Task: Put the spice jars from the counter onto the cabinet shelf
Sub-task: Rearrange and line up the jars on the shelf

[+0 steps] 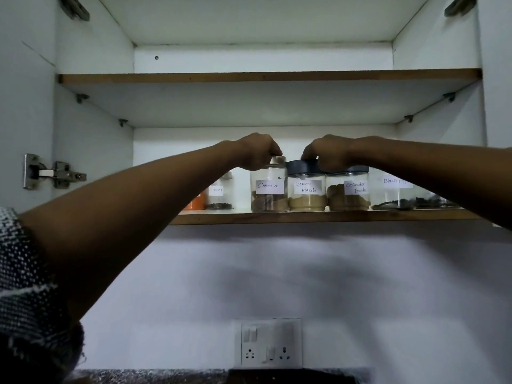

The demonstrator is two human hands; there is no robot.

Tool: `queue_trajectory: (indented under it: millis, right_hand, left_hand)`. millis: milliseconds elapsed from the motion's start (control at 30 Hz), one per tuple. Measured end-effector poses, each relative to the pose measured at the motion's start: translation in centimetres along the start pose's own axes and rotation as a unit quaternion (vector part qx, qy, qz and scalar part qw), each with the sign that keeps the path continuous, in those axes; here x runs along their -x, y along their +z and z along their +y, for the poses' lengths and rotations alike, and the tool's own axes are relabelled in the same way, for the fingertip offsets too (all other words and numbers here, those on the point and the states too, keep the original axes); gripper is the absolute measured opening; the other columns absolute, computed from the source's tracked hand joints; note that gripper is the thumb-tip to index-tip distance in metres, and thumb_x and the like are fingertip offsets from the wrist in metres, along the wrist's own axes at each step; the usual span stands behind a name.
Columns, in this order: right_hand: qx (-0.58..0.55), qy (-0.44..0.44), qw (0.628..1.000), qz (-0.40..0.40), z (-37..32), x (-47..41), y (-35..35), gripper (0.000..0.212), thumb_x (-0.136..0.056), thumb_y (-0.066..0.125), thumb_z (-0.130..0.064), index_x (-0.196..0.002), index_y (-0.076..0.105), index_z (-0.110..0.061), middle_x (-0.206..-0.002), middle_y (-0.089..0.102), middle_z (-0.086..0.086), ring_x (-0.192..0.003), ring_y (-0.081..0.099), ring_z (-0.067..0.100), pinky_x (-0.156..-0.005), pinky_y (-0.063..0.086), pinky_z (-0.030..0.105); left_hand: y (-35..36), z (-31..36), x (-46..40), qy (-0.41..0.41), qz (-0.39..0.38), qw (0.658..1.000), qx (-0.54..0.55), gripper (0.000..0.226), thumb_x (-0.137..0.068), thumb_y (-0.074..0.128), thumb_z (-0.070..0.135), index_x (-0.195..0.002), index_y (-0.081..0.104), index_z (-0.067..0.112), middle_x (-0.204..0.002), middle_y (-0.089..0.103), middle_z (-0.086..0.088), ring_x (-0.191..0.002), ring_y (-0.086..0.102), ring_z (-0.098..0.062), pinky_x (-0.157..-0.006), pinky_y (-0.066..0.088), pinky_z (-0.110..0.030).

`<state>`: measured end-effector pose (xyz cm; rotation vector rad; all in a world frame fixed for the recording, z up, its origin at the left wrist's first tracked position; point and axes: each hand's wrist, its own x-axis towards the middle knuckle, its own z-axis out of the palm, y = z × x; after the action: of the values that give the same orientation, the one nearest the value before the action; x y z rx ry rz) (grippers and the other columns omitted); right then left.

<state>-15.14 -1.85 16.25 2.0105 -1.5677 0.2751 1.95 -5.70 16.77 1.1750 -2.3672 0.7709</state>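
Observation:
Several labelled clear spice jars stand in a row on the lower cabinet shelf. My left hand grips the top of the cinnamon jar from above, fingers curled over its lid. Beside it my right hand grips the dark lid of the garam masala jar. Both jars rest on the shelf, touching side by side. A coriander powder jar and a black pepper jar stand to the right. A cloves jar and an orange-filled jar stand to the left, partly hidden by my left forearm.
The upper shelf spans the cabinet above. A door hinge sits on the left wall. Below the cabinet is a white wall with a switch and socket plate. A strip of speckled counter shows at the bottom edge.

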Motion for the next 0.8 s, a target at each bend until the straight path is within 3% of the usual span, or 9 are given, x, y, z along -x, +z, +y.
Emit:
queue_trajectory:
  millis: [233,467,667,800]
  right_hand:
    - [-0.010,-0.015,1.000,0.003,0.4,-0.6,0.7,0.033,-0.090,0.044,-0.005,-0.118,0.061,-0.005,-0.120,0.063,0.014,-0.110,0.055,0.033,-0.089,0.043,0.035]
    - [-0.011,-0.011,1.000,0.008,0.5,-2.2,2.1,0.026,-0.091,0.045,-0.012,-0.109,0.061,-0.002,-0.111,0.064,0.017,-0.101,0.056,0.034,-0.074,0.038,0.030]
    - [-0.010,0.006,1.000,0.020,0.2,-4.4,3.8,0.030,-0.094,0.044,-0.016,-0.116,0.058,-0.003,-0.117,0.061,0.017,-0.106,0.055,0.034,-0.082,0.043,0.033]
    - [-0.020,0.025,0.999,0.031,0.0,-6.3,5.3,0.033,-0.090,0.047,-0.008,-0.122,0.055,-0.005,-0.122,0.060,0.015,-0.111,0.053,0.033,-0.088,0.044,0.035]
  left_hand:
    - [0.8,-0.5,-0.8,-0.001,0.007,1.000,-0.012,0.035,-0.096,0.045,0.005,-0.127,0.060,0.011,-0.129,0.061,-0.011,-0.115,0.056,-0.032,-0.092,0.042,-0.033]
    - [2.4,-1.6,-1.9,-0.012,0.004,1.000,-0.021,0.037,-0.097,0.043,0.008,-0.131,0.055,0.014,-0.133,0.058,-0.009,-0.117,0.054,-0.031,-0.093,0.041,-0.034]
    - [4.5,-3.3,-2.9,-0.025,0.020,0.999,0.003,0.042,-0.095,0.040,0.005,-0.135,0.050,0.015,-0.135,0.056,-0.008,-0.120,0.052,-0.030,-0.096,0.041,-0.035]
    - [6.0,-4.8,-3.9,-0.030,0.029,0.999,0.003,0.046,-0.094,0.038,0.001,-0.136,0.049,0.016,-0.136,0.055,-0.008,-0.119,0.052,-0.030,-0.093,0.040,-0.033]
